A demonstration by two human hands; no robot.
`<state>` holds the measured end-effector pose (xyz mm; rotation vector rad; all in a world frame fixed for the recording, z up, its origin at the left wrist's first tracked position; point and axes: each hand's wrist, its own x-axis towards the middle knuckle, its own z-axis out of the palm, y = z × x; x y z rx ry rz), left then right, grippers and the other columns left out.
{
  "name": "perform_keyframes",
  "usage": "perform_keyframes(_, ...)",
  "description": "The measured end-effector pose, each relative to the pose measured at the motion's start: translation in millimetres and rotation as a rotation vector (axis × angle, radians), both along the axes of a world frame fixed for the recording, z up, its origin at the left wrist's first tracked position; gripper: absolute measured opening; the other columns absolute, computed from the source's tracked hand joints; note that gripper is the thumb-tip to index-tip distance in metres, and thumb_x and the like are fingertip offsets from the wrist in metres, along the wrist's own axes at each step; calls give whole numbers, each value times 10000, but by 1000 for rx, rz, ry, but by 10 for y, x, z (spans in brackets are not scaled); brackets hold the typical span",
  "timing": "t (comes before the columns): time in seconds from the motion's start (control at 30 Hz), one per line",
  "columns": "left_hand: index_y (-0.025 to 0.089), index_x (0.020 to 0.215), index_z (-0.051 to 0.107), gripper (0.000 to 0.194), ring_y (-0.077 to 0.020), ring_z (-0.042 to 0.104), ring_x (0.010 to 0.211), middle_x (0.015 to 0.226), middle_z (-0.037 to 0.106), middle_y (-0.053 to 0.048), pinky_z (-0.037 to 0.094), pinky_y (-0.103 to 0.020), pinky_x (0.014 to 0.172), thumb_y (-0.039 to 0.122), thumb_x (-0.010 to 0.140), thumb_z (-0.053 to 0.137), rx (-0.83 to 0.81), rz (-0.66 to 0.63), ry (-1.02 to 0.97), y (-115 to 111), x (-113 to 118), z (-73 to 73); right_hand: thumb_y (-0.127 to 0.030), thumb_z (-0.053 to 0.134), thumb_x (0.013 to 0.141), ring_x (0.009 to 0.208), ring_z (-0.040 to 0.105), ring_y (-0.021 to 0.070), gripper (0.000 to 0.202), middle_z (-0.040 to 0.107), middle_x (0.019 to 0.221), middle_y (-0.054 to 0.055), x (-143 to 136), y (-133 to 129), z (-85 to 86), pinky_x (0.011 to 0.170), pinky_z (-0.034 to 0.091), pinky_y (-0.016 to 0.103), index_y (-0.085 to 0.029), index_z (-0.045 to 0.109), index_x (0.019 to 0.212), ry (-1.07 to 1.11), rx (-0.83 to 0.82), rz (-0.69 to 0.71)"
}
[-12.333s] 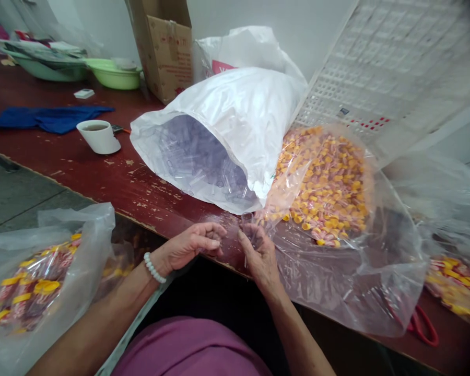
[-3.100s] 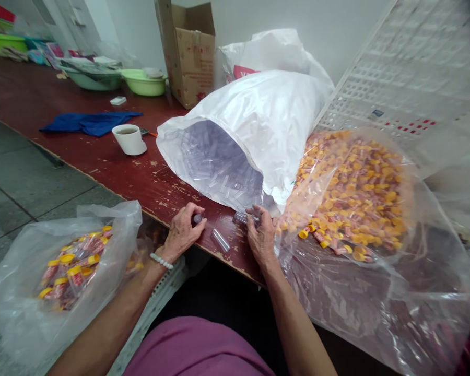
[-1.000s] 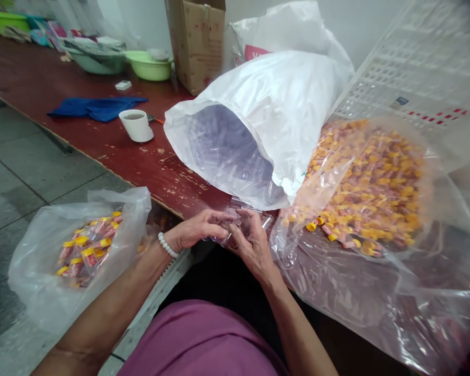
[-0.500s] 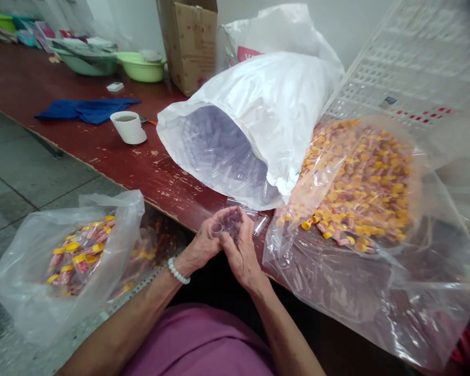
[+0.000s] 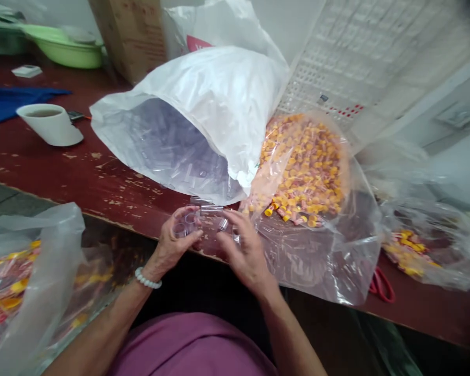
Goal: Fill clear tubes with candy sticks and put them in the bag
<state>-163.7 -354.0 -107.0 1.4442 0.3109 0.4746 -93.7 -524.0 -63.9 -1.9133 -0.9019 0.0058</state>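
Note:
My left hand [image 5: 177, 233] is curled round several clear plastic tubes [image 5: 187, 224], their round ends showing between thumb and fingers. To its right, my right hand [image 5: 246, 245] is empty, thumb and fingers apart, over the table edge. Between and just beyond the hands, a few loose clear tubes [image 5: 211, 209] lie on the worn red table. Behind them a white sack [image 5: 219, 89] lies on its side, its mouth facing me and full of similar tubes. A clear bag of yellow-capped pieces [image 5: 305, 167] spreads out to the right of the sack.
At left stand a white cup [image 5: 50, 128], a blue cloth [image 5: 19, 102] and a green basin [image 5: 68, 49]. An open bag of yellow-capped tubes [image 5: 55, 261] sits low at left. Red-handled scissors [image 5: 383, 286] and another plastic bag [image 5: 434, 245] lie at right. A white perforated crate [image 5: 348, 68] leans behind.
My hands were cupped together around the tubes; now they are apart, with the tubes in the left and the right one opened. The view has turned right, bringing the scissors into sight.

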Motion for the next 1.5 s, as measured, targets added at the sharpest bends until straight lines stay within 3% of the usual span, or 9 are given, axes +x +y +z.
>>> perform_keyframes(0.13, 215, 1181, 478, 567, -115, 595, 564, 901, 541, -5, 528, -257, 457, 252, 671, 722, -124, -60, 49, -32, 26, 12, -302, 401, 898, 888, 594, 184, 263, 654, 951, 73, 648, -514, -155, 816, 461, 330, -182, 614, 994, -90, -263, -484)
perform_keyframes(0.3, 160, 1125, 505, 512, -166, 628, 772, 865, 548, -19, 550, -269, 623, 188, 655, 707, -4, -62, 62, -172, 92, 84, -304, 539, 794, 955, 545, 252, 262, 620, 998, 131, 1155, -516, -419, 840, 410, 381, -150, 616, 992, -135, -375, -600)
perform_keyframes(0.5, 148, 1113, 523, 434, -152, 600, 787, 866, 586, -41, 523, -255, 665, 137, 693, 633, 150, -110, 86, -270, 93, 138, -237, 488, 813, 888, 558, 231, 210, 622, 937, 123, 1100, -459, -405, 810, 422, 376, -137, 606, 955, -105, -356, -659)
perform_keyframes(0.6, 151, 1135, 520, 431, -162, 611, 824, 937, 610, -63, 518, -277, 729, 119, 711, 598, 253, -135, 85, -259, 72, 124, -314, 452, 876, 769, 582, 191, 275, 635, 901, 93, 773, -504, -219, 699, 469, 333, -140, 566, 1057, -33, -230, -576)
perform_keyframes(0.7, 166, 1172, 522, 476, -196, 602, 958, 1071, 615, -88, 489, -322, 857, 77, 706, 566, 431, -170, 52, -270, 53, 118, -279, 461, 900, 893, 592, 175, 230, 624, 1016, 78, 323, -431, 28, 775, 482, 320, -192, 563, 1088, -7, -3, -224)
perform_keyframes(0.87, 173, 1207, 504, 585, -217, 563, 1076, 1176, 597, -88, 431, -348, 962, 1, 649, 528, 532, -265, -18, -349, 30, 141, -140, 439, 894, 1033, 548, 178, 295, 587, 1080, 74, -45, -241, 225, 898, 456, 344, -229, 559, 1149, -183, -31, 52)
perform_keyframes(1.03, 147, 1186, 505, 559, -212, 586, 1019, 1126, 615, -92, 460, -331, 899, 2, 647, 527, 365, -316, 41, -382, 7, 165, -97, 454, 855, 1073, 532, 185, 466, 553, 1202, 73, 18, -299, 224, 924, 451, 369, -245, 431, 1296, -169, -27, 24)
perform_keyframes(1.33, 131, 1013, 578, 487, -151, 584, 807, 907, 622, -32, 477, -242, 698, -10, 547, 583, -14, -368, 121, -515, 11, 151, 41, 393, 653, 1116, 465, 206, 577, 454, 1234, 60, -4, -290, -129, 947, 425, 412, -263, 598, 1098, -221, -88, 32)
perform_keyframes(1.5, 153, 990, 561, 486, -48, 463, 478, 713, 552, 44, 318, -149, 376, 19, 525, 606, -233, -369, 222, -550, 39, 134, 3, 374, 678, 1116, 494, 183, 517, 488, 1206, 74, 155, -346, -164, 936, 430, 370, -230, 580, 1092, -146, -45, 24)
